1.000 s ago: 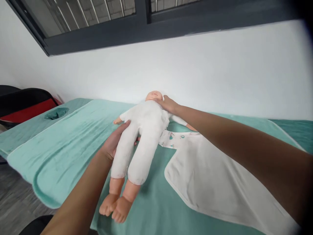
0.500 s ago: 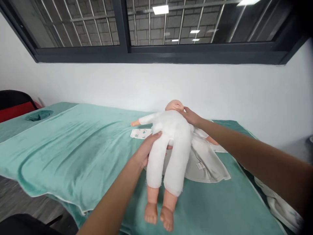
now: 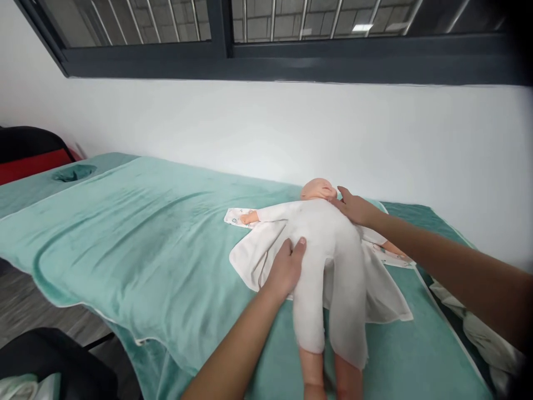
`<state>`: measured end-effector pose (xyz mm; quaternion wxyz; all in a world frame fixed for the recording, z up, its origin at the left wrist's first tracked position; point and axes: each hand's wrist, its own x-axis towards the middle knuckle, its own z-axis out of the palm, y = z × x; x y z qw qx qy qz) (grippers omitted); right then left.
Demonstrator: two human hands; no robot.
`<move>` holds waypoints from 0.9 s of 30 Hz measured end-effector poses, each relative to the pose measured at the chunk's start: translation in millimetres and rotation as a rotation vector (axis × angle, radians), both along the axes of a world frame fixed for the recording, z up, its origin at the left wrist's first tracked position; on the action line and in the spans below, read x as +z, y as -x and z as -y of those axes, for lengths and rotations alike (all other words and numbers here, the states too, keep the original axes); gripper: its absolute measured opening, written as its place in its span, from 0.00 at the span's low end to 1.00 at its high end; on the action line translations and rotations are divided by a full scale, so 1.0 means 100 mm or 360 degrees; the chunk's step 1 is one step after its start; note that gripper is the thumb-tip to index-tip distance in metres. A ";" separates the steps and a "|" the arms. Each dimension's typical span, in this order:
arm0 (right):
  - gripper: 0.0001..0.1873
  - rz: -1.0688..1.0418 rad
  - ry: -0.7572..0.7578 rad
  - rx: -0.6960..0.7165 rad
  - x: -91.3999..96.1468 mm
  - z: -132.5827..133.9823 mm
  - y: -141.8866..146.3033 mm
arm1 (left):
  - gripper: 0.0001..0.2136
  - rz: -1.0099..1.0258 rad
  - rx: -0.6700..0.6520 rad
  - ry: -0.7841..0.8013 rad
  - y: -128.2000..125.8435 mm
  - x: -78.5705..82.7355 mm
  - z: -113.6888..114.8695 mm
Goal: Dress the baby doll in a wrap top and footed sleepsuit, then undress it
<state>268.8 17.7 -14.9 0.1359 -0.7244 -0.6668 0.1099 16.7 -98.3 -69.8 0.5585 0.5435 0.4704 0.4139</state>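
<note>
– Who holds what?
– At five o'clock from mid-view, the left hand (image 3: 286, 269) presses its thumb to the waist of a white-bodied doll (image 3: 327, 233); other fingers are partly hidden, their grip unclear.
– The doll?
– At four o'clock, over a spread white garment (image 3: 250, 258) on a green cover (image 3: 125, 239).
– The right hand (image 3: 356, 211)?
– Three o'clock, near the doll's neck, visible fingers apart; whether they clamp, I cannot tell.
– Beyond?
– A dark-framed window (image 3: 353, 58), twelve o'clock.
</note>
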 end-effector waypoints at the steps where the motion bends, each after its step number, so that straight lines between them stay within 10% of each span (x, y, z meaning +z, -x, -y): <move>1: 0.42 0.0123 -0.0038 -0.0018 0.04 0.01 0.04 | 0.23 -0.0170 0.0098 -0.0137 0.01 -0.02 -0.04; 8: 0.21 0.0522 -0.0635 0.0488 0.25 0.10 0.94 | 0.15 -0.1128 0.0320 -0.0721 0.09 -0.11 -0.26; 14: 0.18 0.0758 -0.0142 0.0938 0.00 -0.16 1.68 | 0.10 -0.1901 0.0161 -0.1259 0.16 -0.14 -0.42; 22: 0.20 0.0637 -0.0056 0.0787 0.01 -0.22 1.60 | 0.09 -0.1755 0.0458 -0.1030 0.34 -0.25 -0.74; 27: 0.25 0.0621 -0.0130 0.0728 0.10 -0.05 1.40 | 0.05 -0.1078 0.0773 -0.0834 0.46 -0.28 -0.91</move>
